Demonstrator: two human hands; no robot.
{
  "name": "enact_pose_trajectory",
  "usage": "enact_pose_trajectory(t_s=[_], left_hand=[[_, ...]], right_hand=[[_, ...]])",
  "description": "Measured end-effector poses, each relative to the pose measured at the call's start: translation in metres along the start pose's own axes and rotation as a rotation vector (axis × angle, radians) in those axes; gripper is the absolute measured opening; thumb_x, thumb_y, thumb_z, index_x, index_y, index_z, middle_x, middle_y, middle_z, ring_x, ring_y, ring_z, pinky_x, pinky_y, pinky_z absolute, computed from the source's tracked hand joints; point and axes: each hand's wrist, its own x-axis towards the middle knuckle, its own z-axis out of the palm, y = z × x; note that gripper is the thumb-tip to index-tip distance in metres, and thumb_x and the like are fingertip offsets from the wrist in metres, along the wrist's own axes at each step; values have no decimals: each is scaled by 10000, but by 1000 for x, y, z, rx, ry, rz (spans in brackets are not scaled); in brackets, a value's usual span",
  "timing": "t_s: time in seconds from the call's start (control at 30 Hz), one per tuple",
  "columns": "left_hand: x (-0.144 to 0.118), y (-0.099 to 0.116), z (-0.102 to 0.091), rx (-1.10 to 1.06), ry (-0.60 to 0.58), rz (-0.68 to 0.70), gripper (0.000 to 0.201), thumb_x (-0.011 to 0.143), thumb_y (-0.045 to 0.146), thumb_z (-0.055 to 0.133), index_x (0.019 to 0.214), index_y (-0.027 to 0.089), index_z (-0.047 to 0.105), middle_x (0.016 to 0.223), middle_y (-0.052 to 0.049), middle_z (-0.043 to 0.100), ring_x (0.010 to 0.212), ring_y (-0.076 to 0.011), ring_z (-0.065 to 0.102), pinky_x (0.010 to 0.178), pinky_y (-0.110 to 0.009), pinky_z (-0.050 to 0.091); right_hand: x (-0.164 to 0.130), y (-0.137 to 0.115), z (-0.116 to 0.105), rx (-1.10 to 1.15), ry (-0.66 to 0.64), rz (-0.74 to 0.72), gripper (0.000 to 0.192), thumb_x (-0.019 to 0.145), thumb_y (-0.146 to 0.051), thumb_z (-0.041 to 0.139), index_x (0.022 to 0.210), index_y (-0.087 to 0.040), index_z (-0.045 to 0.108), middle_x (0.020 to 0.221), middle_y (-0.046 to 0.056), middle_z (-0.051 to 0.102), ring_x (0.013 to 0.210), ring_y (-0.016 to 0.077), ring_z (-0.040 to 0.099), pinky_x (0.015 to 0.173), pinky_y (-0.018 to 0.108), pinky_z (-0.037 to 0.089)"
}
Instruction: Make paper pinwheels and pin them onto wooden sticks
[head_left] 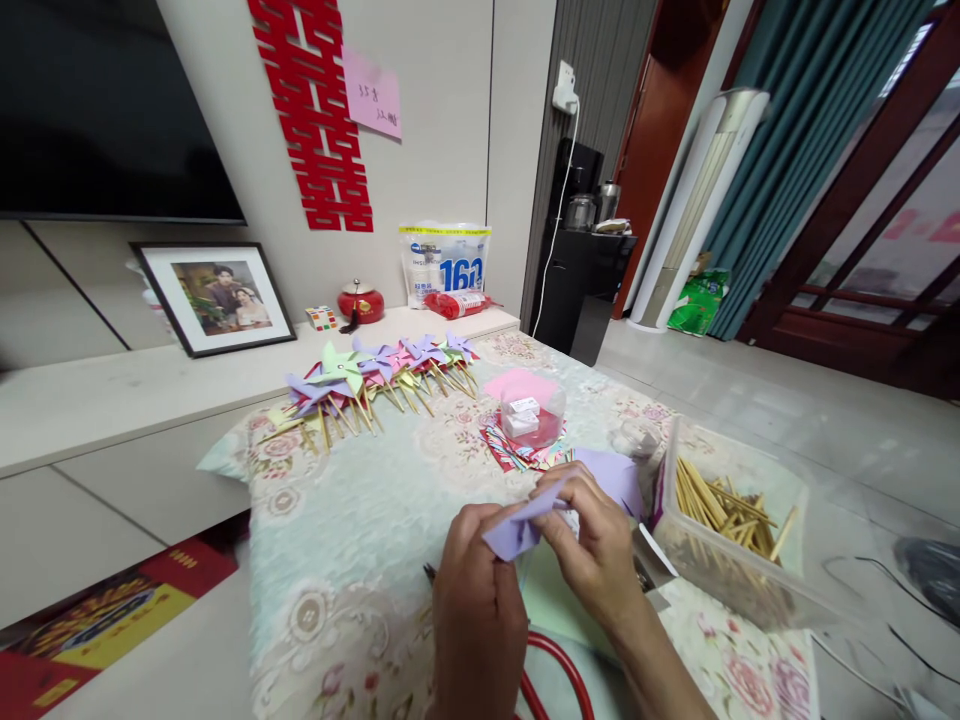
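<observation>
A piece of purple paper [517, 528], partly folded, is held up between my two hands over the near part of the table. My left hand [480, 590] pinches its left side; my right hand [592, 535] grips its right side with thumb and fingers. Beneath them lie a pale green paper sheet [559, 590] and a tool with red looped handles [570, 668], whose dark tip shows left of my left hand. More purple paper [611, 478] lies behind my right hand. Finished paper pinwheels [337, 368] on sticks are piled at the table's far left.
At right, a clear plastic box [739, 565] holds many wooden sticks [720, 505]. A clear round container [534, 415] stands on patterned paper [502, 448] near pink sheets. Behind the table, a white cabinet carries a framed photo [217, 298], a red jar [361, 303] and a plastic bag [445, 262].
</observation>
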Motion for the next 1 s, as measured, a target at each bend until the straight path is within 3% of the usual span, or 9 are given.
enact_pose_trajectory(t_s=[0.07,0.17,0.27,0.4,0.5,0.77,1.0], left_hand=[[1,-1,2,-188,-51,-254,153,842,160,544,807,186,691,759,-28,643,693,-171,598,633,-264,474],[3,-2,5,-481,-123,-589,76,767,190,616,696,174,636,549,32,525,521,-124,474,517,-228,384],[6,-1,9,-704,-116,-741,107,686,162,660,613,168,582,499,54,478,473,-90,403,492,-213,340],[8,-2,13,-870,-112,-802,149,665,152,689,582,160,565,513,50,496,476,-78,399,492,-208,333],[8,-6,14,-934,-91,-825,106,655,149,708,632,156,605,531,48,521,493,-83,413,497,-210,344],[7,-14,15,-968,-72,-839,119,658,166,745,717,150,643,562,40,572,500,-87,450,510,-216,361],[6,-15,16,-986,-87,-859,125,638,144,749,722,146,656,575,32,584,510,-89,455,515,-218,359]], right_hand=[[0,5,0,81,-33,152,35,904,-198,640,919,-209,669,863,21,669,809,182,611,727,306,457],[-2,12,-2,230,-66,379,114,881,-320,687,934,-220,699,844,6,686,739,167,604,672,280,444],[-5,21,-2,390,-47,493,218,883,-426,673,977,-236,724,879,14,708,779,181,624,705,285,457],[-6,32,0,478,86,500,273,901,-456,651,1069,-257,731,1028,49,737,995,235,650,880,340,467],[-5,32,1,412,166,447,257,927,-416,618,1099,-259,727,1098,63,722,1074,249,630,944,369,450],[-3,22,1,152,-20,285,284,899,-202,582,1147,-251,712,1184,65,685,1143,239,605,997,399,442],[-4,28,5,12,13,149,299,918,-128,519,1097,-238,731,1077,73,705,1040,218,645,907,377,497]])
